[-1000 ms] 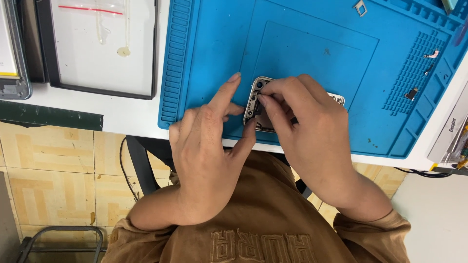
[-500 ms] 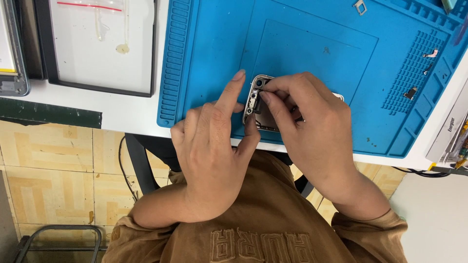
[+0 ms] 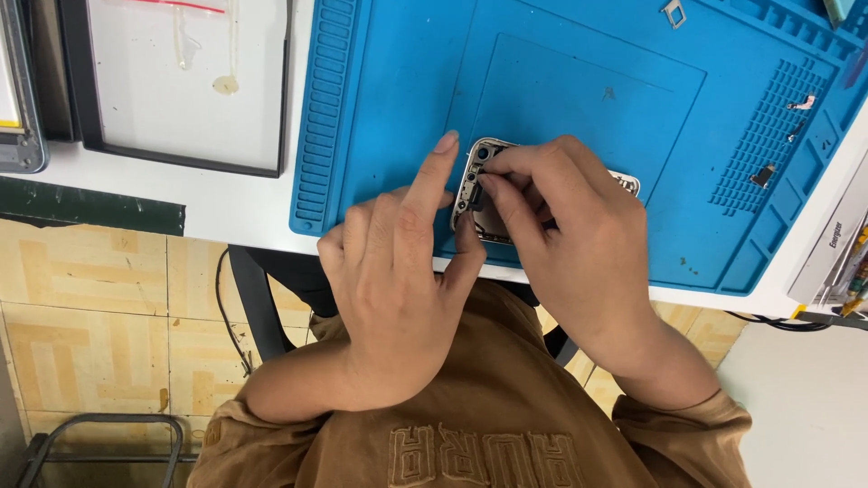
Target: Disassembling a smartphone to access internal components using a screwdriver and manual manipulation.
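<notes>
Two bare hands meet over an opened phone housing (image 3: 484,194) that lies flat near the front edge of a blue work mat (image 3: 561,81). Left of the mat sits a shallow black-framed tray (image 3: 181,90) with a pale, smudged floor, and further left a grey slab-like object (image 3: 18,108) is cut off by the picture's edge.

On the housing's left side, the left hand (image 3: 398,280) is loosely curled: its index finger stretches up along the metal rim and touches the top left corner, while the thumb presses against the lower left edge. The other fingers fold back toward the palm, so it steadies the housing from the side more than it grasps it.

Over the housing's middle and right part, the right hand (image 3: 579,244) is bent into a pinch, thumb and forefinger tips drawn together on a small dark part (image 3: 476,192) inside the frame. Whether that part is lifted or only pressed cannot be told. This hand hides most of the housing; only the rounded, silvery left corner and a sliver of the far right end show.

The mat looks rubbery and matte, with ribbed slots along its left border and a grid of tiny square cells (image 3: 768,136) to the right of the housing, where a few small metal scraps (image 3: 764,176) lie.
</notes>
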